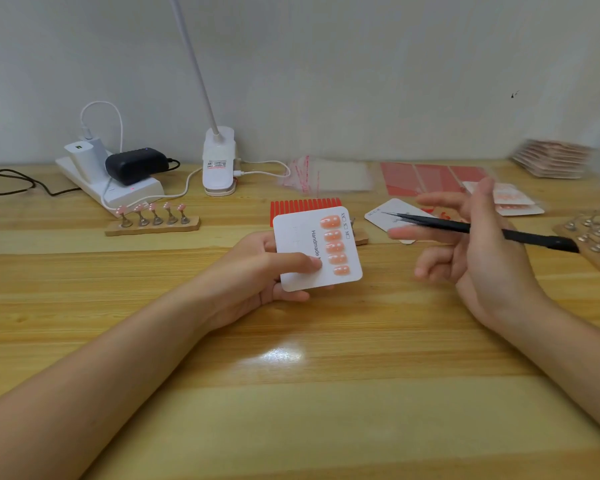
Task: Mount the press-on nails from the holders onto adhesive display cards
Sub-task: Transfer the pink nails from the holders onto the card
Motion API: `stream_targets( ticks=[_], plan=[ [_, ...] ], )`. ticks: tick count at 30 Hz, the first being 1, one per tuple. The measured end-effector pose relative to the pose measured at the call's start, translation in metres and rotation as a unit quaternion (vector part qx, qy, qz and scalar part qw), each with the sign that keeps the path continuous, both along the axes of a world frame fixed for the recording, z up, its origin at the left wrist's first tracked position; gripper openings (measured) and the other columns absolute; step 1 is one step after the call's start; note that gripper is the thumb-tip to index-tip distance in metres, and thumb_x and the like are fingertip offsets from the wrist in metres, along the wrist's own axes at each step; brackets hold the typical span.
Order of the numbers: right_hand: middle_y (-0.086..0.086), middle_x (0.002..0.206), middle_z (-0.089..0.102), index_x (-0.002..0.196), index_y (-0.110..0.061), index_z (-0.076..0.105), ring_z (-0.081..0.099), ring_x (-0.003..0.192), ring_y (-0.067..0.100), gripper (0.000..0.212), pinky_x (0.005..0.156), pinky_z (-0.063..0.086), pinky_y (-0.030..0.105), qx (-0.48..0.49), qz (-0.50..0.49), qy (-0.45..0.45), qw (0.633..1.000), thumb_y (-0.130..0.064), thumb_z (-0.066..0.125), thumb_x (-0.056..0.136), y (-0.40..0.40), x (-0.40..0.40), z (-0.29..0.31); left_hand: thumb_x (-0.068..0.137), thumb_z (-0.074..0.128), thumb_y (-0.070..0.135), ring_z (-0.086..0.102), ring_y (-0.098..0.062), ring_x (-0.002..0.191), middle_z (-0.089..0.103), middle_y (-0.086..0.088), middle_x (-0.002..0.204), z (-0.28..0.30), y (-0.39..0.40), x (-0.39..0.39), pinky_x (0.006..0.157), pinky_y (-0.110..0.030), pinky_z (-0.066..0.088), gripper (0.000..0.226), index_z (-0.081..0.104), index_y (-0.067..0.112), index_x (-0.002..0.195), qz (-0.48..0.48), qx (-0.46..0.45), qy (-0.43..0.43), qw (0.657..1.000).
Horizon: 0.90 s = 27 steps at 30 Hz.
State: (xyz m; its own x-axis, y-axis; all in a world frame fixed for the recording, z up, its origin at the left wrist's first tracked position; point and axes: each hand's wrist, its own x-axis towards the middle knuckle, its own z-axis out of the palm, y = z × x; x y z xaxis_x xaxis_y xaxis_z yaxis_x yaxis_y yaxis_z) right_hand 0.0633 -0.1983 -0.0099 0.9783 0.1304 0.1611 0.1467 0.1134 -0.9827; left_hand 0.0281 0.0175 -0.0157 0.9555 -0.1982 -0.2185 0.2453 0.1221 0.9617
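Left hand: the left hand (pixel 257 275) is in the centre of the frame and grasps the display card (pixel 317 249), thumb on the front face, the other fingers curled behind it; the card is lifted above the table (pixel 291 393).
Display card: five pink nails (pixel 335 244) are mounted in one column along its right edge; the left half of the card is bare. I judge that the next column goes there.
Right hand: the right hand (pixel 478 251), at centre right, carries the black tweezers (pixel 478 228) between thumb and the base of the fingers; the fingers are spread and blurred, so how firmly they pinch I cannot tell. The tips of the tweezers hold nothing.
Step in hand: probably one row is finished and the next nail must be fetched.
How to do it well: keep the card flat and steady, thumb away from the adhesive place; take each nail by its edge with the tweezers; lower it in line with its neighbour, then press lightly.
Nail holder, left: the wooden holder (pixel 153 225), in the middle left, carries five stands, each with one pink nail (pixel 152 206) on top.
Nail holder, right: at the right edge lie stands (pixel 593 230) that seem empty; the number is too blurred to count.
Second card: one white card (pixel 383 216) lies flat behind the tweezers.
Red strips: one red ribbed sheet (pixel 305 204) is behind the held card.
Finished cards: two seem stacked (pixel 513 200) at the upper right; blurred.
Far edge: one clip lamp (pixel 219 161), one power strip (pixel 118 194) with two chargers, and one pile of packets (pixel 555 159).
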Motion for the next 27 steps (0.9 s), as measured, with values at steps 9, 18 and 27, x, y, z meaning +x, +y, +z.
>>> stream_targets(
  ticks=[9,18,27],
  plan=[
    [-0.004,0.071,0.067,0.070,-0.017,0.044,0.069,0.065,0.010,0.027,0.048,0.051,0.020,-0.141,0.106,-0.066,0.982,-0.012,0.069,0.078,0.021,-0.017,-0.012,0.063,0.070,0.011,0.071,-0.012,0.076,0.074,-0.003,0.090,-0.002,-0.003,-0.001,0.050,-0.018,0.053,0.035,0.064,0.010,0.098,0.012,0.001,-0.023,1.000],
    [-0.002,0.066,0.065,0.070,-0.017,0.043,0.068,0.061,0.011,0.032,0.049,0.049,0.017,-0.099,0.111,-0.062,0.987,0.000,0.070,0.077,0.025,-0.016,-0.017,0.079,0.063,0.000,0.069,-0.010,0.073,0.074,-0.001,0.088,-0.004,-0.007,-0.002,0.050,-0.018,0.053,0.021,0.064,0.011,0.098,0.017,0.008,-0.041,0.999],
    [-0.006,0.065,0.061,0.072,-0.014,0.044,0.066,0.065,0.011,0.031,0.064,0.057,0.025,-0.070,0.125,-0.073,0.987,0.005,0.068,0.076,0.025,-0.014,-0.021,0.078,0.064,0.001,0.070,-0.010,0.074,0.074,0.001,0.087,-0.003,-0.006,-0.002,0.050,-0.018,0.053,0.024,0.062,0.011,0.100,0.006,0.016,-0.041,0.999]
  ],
)
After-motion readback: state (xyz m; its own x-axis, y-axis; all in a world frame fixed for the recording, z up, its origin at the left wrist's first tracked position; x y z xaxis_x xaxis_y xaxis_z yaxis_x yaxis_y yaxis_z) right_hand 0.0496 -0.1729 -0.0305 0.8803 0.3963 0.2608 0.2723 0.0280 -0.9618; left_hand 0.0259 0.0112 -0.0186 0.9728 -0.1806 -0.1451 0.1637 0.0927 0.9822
